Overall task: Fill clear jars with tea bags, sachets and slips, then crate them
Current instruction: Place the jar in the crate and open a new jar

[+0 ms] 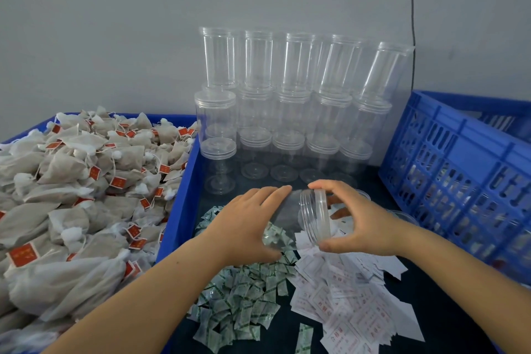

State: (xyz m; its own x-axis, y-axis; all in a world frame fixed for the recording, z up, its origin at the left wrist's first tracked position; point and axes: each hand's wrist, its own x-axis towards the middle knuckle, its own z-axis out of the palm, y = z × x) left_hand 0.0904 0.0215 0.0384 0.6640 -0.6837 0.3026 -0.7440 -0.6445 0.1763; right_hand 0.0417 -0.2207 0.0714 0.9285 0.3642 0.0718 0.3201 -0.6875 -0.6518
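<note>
Jar in hand: a clear, round plastic jar [287, 218] is held on its side over the dark bench [431, 296], just above the sachets and slips, its threaded mouth turned toward the right hand.
Left hand: the left hand [250, 218] is laid over the jar's body, fingers fairly straight across the top and thumb beneath, so the wall is cradled rather than squeezed.
Right hand: the right hand [359, 218] is curled round the clear screw lid [316, 217] at the jar's mouth, fingers above and thumb below; whether the lid is seated on the threads cannot be told.
Weight and stiffness: the jar looks empty and is judged very light, thin-walled and likely to flex if pinched hard.
Grip advice: smooth plastic is expected to be slippery; the body is best taken round its middle, the lid by its ribbed edge.
Fillings: the grey mesh tea bags with red tags [86, 195] in the blue bin [178, 210] are soft and tangle-prone by their strings; the small green-printed white sachets [241, 304] and red-printed white paper slips [353, 310] are flat, light and easily scattered.
Stock: stacked empty clear jars [287, 100] stand behind.
Crate: a blue slotted plastic crate [459, 167] is at the right.
</note>
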